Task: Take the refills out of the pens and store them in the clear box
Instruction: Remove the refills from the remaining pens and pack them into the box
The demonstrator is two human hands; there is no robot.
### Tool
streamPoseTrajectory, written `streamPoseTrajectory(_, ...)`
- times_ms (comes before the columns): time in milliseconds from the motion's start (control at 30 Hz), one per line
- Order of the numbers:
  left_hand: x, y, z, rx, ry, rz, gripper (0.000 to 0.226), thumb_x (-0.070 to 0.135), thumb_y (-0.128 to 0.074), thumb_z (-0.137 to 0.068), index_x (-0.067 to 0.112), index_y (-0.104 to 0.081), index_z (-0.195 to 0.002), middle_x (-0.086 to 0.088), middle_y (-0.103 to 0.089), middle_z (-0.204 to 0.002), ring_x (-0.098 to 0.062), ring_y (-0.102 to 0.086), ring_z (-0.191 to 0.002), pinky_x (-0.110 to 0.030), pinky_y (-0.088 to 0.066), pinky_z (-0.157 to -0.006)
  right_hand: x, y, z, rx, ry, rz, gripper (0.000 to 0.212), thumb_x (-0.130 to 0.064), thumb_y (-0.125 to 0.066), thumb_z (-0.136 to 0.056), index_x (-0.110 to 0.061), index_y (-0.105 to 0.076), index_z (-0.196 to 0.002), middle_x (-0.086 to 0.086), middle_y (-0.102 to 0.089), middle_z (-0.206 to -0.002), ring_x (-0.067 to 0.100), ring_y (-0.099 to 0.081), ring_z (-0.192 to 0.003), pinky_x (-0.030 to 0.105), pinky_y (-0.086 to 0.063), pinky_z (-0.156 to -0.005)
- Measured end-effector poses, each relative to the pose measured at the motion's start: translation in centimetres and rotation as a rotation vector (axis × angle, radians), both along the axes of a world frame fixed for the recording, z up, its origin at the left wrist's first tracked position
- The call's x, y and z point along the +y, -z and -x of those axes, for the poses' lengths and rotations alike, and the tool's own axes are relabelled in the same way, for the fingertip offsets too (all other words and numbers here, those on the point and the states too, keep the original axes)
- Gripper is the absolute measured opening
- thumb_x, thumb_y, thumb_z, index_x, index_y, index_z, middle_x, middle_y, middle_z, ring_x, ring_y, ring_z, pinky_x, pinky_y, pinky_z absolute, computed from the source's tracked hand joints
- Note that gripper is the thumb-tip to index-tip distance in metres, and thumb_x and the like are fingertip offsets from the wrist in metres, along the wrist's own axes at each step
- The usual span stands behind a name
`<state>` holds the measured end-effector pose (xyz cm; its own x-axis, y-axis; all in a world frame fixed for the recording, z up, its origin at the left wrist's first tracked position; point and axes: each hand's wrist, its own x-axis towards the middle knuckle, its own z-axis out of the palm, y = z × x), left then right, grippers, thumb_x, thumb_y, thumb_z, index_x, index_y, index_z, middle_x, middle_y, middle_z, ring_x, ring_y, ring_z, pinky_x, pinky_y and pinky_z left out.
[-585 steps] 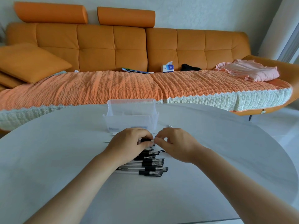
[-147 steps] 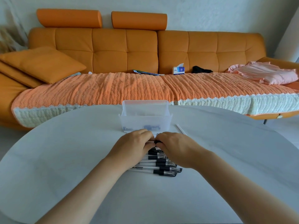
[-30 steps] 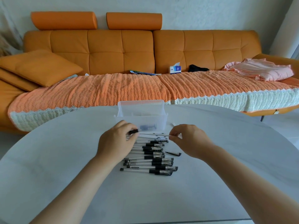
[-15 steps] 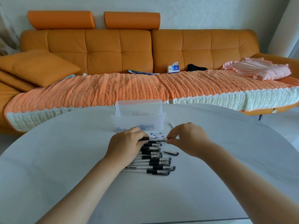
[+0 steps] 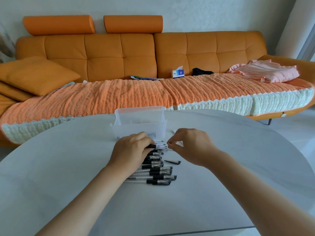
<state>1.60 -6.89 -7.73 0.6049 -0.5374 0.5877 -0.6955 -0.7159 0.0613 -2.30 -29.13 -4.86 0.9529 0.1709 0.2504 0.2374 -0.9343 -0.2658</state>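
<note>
Left hand [image 5: 131,150] grips pen [image 5: 158,146]; right hand [image 5: 190,147] pinches its other end. Clear box [image 5: 139,129] just beyond, pen pile [image 5: 158,174] nearer.

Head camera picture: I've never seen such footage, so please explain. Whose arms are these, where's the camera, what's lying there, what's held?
No machine here: a person wears the camera on their head, looking down at their own bare arms. On the round white table lie a row of clear-and-black plastic pens, one loose black pen part and a clear plastic box behind them. The left hand grips one clear pen by its dark end; the right hand pinches its other end.
</note>
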Motion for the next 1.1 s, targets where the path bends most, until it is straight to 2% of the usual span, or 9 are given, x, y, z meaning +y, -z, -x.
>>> streamPoseTrajectory(167,-2.2,-0.8,-0.4,-0.031,0.035,0.02,0.016,0.018,-0.081,-0.076,0.025,-0.072,-0.088,0.011,-0.061,-0.082,-0.015,-0.06,-0.065,-0.023,-0.034,-0.052,-1.3,-0.6,0.5,0.158,0.051,-0.09,0.015,-0.043,-0.06,-0.092,-0.037,-0.073,-0.096,-0.02,-0.07,-0.091,0.002,-0.058,-0.081,0.025,-0.05,-0.072)
streamPoseTrajectory(333,-5.5,-0.2,-1.0,0.025,0.023,0.129,0.026,0.021,-0.067,-0.088,0.026,-0.069,-0.114,0.006,-0.059,-0.114,-0.012,-0.06,-0.077,-0.023,-0.038,-0.054,-4.3,-0.3,-0.2,0.147,0.329,-0.103,0.017,-0.035,-0.057,-0.088,-0.03,-0.071,-0.08,-0.014,-0.068,-0.084,0.013,-0.062,-0.079,0.027,-0.052,-0.065)
streamPoseTrajectory(433,-7.5,0.5,-1.7,0.124,0.039,0.09,0.025,0.023,-0.061,-0.093,0.025,-0.068,-0.117,0.009,-0.058,-0.106,-0.014,-0.057,-0.093,-0.025,-0.042,-0.063,-6.0,0.7,-1.0,0.14,0.522,-0.157,0.018,-0.03,-0.057,-0.084,-0.019,-0.068,-0.074,-0.005,-0.066,-0.077,0.02,-0.061,-0.068,0.024,-0.045,-0.053)
streamPoseTrajectory(500,-8.6,1.1,-2.3,0.231,0.034,0.013,0.026,0.023,-0.055,-0.097,0.026,-0.066,-0.121,0.01,-0.059,-0.111,-0.015,-0.053,-0.104,-0.029,-0.044,-0.077,-6.3,1.4,-1.4,0.162,0.576,-0.16,0.016,-0.029,-0.058,-0.083,-0.018,-0.069,-0.076,-0.003,-0.066,-0.077,0.022,-0.062,-0.067,0.022,-0.041,-0.051)
streamPoseTrajectory(567,-9.4,1.7,-2.8,0.303,0.048,-0.066,0.031,0.022,-0.052,-0.097,0.026,-0.062,-0.126,0.01,-0.057,-0.122,-0.016,-0.05,-0.114,-0.034,-0.043,-0.092,-6.1,2.1,-1.8,0.186,0.583,-0.147,0.015,-0.028,-0.058,-0.083,-0.021,-0.071,-0.083,-0.002,-0.067,-0.084,0.023,-0.064,-0.074,0.023,-0.043,-0.056)
streamPoseTrajectory(633,-9.9,2.0,-3.2,0.323,0.058,-0.136,0.034,0.026,-0.051,-0.098,0.027,-0.058,-0.131,0.01,-0.055,-0.13,-0.017,-0.048,-0.12,-0.037,-0.041,-0.098,-5.6,2.7,-2.2,0.21,0.574,-0.136,0.016,-0.029,-0.057,-0.084,-0.024,-0.071,-0.09,-0.003,-0.068,-0.09,0.023,-0.066,-0.08,0.025,-0.045,-0.06)
streamPoseTrajectory(767,-10.0,1.8,-3.1,0.352,0.076,-0.234,0.035,0.034,-0.047,-0.1,0.03,-0.056,-0.133,0.013,-0.055,-0.133,-0.015,-0.047,-0.123,-0.034,-0.038,-0.099,-4.9,2.9,-2.7,0.222,0.511,-0.106,0.017,-0.033,-0.058,-0.087,-0.026,-0.073,-0.091,-0.003,-0.069,-0.089,0.021,-0.066,-0.079,0.024,-0.047,-0.06)
streamPoseTrajectory(867,-9.8,1.5,-2.7,0.401,0.095,-0.179,0.033,0.03,-0.048,-0.1,0.027,-0.057,-0.131,0.011,-0.057,-0.131,-0.014,-0.048,-0.122,-0.03,-0.037,-0.1,-5.0,2.5,-2.6,0.242,0.452,-0.115,0.019,-0.034,-0.058,-0.087,-0.026,-0.075,-0.087,-0.006,-0.069,-0.082,0.018,-0.065,-0.074,0.024,-0.051,-0.059)
streamPoseTrajectory(1100,-9.8,2.1,-3.3,0.4,0.114,-0.167,0.036,0.032,-0.049,-0.1,0.031,-0.053,-0.135,0.013,-0.051,-0.137,-0.014,-0.046,-0.126,-0.037,-0.04,-0.102,-5.4,2.6,-2.3,0.257,0.373,-0.097,0.023,-0.037,-0.053,-0.091,-0.029,-0.074,-0.088,-0.007,-0.069,-0.081,0.017,-0.064,-0.077,0.024,-0.046,-0.058)
